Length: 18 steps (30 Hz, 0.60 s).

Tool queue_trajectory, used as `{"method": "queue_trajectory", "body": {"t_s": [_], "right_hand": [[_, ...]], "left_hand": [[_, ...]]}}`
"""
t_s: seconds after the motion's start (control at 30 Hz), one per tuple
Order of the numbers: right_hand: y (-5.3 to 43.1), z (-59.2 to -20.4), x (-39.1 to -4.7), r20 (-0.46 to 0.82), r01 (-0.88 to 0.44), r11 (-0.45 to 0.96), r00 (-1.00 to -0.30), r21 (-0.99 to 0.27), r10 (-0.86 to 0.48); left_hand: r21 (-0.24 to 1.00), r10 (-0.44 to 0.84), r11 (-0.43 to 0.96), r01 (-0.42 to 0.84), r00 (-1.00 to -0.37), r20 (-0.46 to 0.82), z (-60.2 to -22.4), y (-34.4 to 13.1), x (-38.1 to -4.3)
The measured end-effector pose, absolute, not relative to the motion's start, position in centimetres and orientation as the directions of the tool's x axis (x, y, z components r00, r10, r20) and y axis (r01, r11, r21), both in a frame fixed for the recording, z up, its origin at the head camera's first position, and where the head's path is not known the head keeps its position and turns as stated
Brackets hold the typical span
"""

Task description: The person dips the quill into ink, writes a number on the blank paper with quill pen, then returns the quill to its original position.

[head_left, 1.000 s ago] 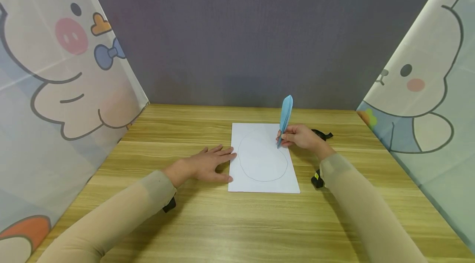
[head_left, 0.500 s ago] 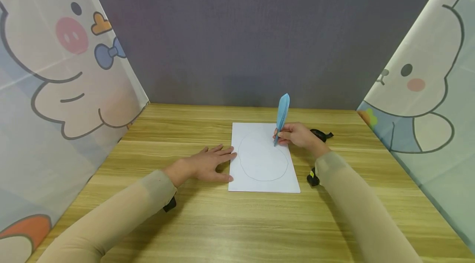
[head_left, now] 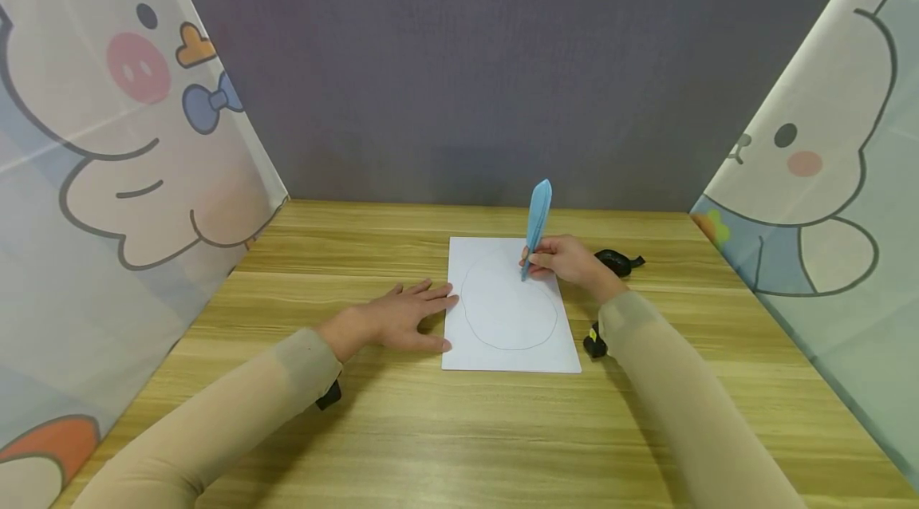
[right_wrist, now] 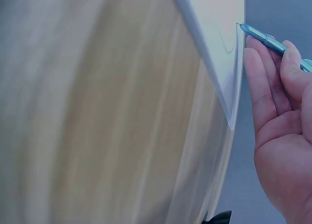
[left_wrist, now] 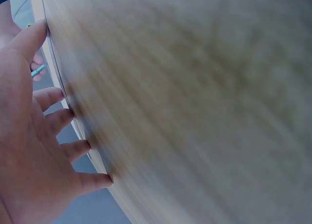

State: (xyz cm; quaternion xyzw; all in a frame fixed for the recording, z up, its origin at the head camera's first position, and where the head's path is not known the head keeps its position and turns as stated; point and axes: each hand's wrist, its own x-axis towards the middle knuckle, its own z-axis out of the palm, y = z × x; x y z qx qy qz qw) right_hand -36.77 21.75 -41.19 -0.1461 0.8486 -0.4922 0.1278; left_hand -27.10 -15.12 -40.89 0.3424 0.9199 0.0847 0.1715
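A white sheet of paper [head_left: 502, 317] lies on the wooden table, bearing a thin, roundish pencil-like line. My right hand [head_left: 563, 260] pinches a blue feather-shaped pen [head_left: 538, 214] near its lower end, the feather pointing up. In the right wrist view the pen [right_wrist: 268, 40] has its tip at the paper [right_wrist: 214, 33], held between thumb and fingers. My left hand [head_left: 405, 319] lies with fingers spread at the paper's left edge, some fingertips on the sheet. In the left wrist view the left hand [left_wrist: 44, 131] shows its straight, parted fingers.
A black object with a short strap [head_left: 614, 262] lies on the table [head_left: 459, 429] right of the right hand. A dark grey panel [head_left: 474, 70] stands behind the table. Cartoon-printed cloths [head_left: 108, 134] hang along the left and right sides.
My right hand has moved left across the upper part of the paper with the feather pen, its tip along the upper right of the drawn outline. The left hand has stayed put.
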Motion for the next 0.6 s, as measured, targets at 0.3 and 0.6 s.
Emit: {"method": "queue_trajectory", "body": {"t_s": [0.3, 0.6], "right_hand": [[20.1, -41.3, -37.2, -0.076, -0.12, 0.452, -0.917, -0.884, -0.392], [18.5, -40.9, -37.3, -0.08, -0.115, 0.431, -0.908, -0.895, -0.41]], "left_hand": [[0.275, 0.655, 0.754, 0.596, -0.71, -0.257, -41.1, -15.2, -27.2], [0.28, 0.657, 0.753, 0.595, -0.707, -0.262, -40.9, -15.2, -27.2]]}}
